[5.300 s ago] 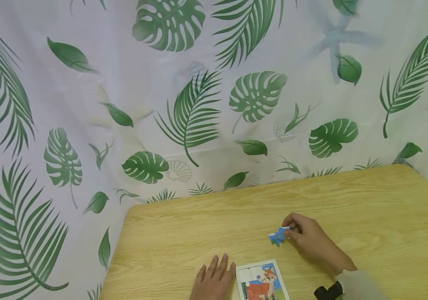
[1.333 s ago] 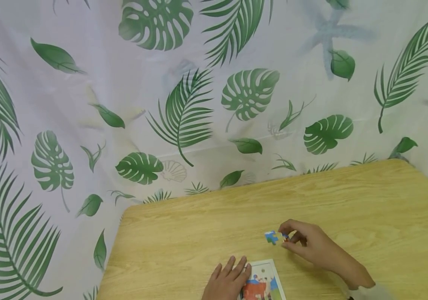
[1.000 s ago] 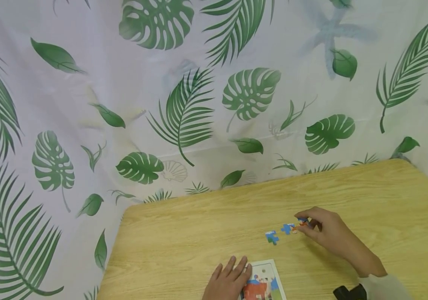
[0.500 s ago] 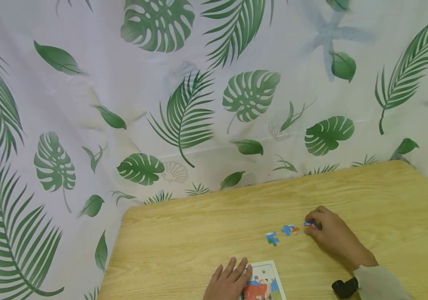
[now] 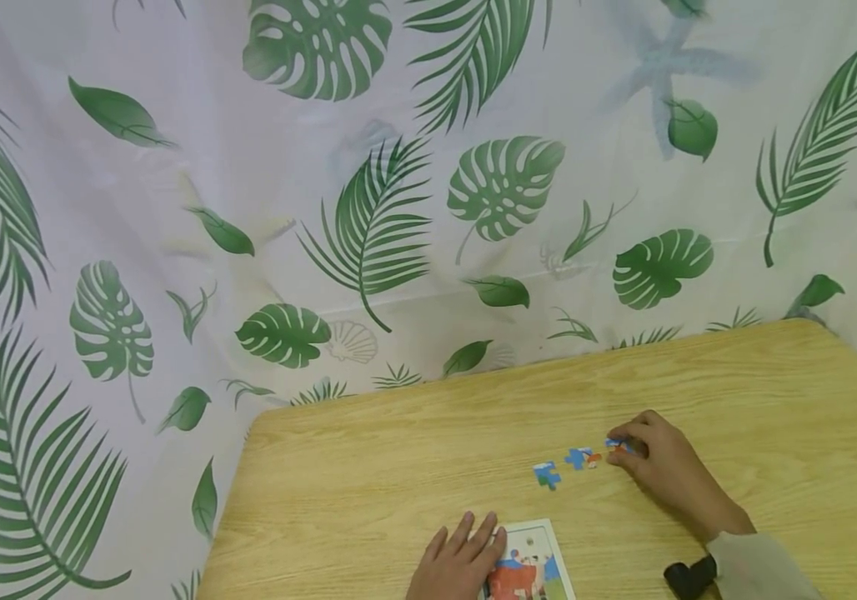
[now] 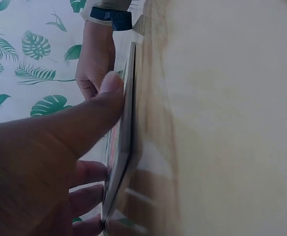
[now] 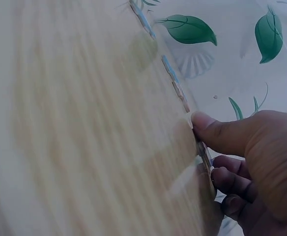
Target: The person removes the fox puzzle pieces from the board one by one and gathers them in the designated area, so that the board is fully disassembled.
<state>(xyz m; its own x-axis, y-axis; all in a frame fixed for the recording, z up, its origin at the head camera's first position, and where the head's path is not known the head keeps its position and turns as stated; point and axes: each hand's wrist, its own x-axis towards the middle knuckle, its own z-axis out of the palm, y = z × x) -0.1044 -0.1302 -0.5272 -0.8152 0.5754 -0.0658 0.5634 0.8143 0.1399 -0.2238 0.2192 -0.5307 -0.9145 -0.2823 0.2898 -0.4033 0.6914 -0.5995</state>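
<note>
My right hand (image 5: 664, 458) pinches a blue and red jigsaw piece (image 5: 618, 446) between thumb and fingertips, low at the table surface. Left of it lie a blue and orange jigsaw piece (image 5: 582, 457) and a blue and green one (image 5: 546, 475), set apart in a row. Seen edge-on in the right wrist view, the flat pieces (image 7: 142, 19) lie along the table. My left hand (image 5: 458, 562) rests with spread fingers on the left side of a white-framed puzzle board (image 5: 548, 542). The board shows part of an orange animal; its upper part is pale and bare, its left covered by the hand.
A wood-grain table (image 5: 368, 483) stretches out beneath both hands. Behind its far edge hangs a white curtain (image 5: 398, 375) printed with green leaves. A dark band with a camera (image 5: 689, 577) sits at the right wrist.
The fox-head part has left the board's upper area. The left hand has shifted onto the board. The right hand has moved right, leaving two pieces spread in a row and holding another.
</note>
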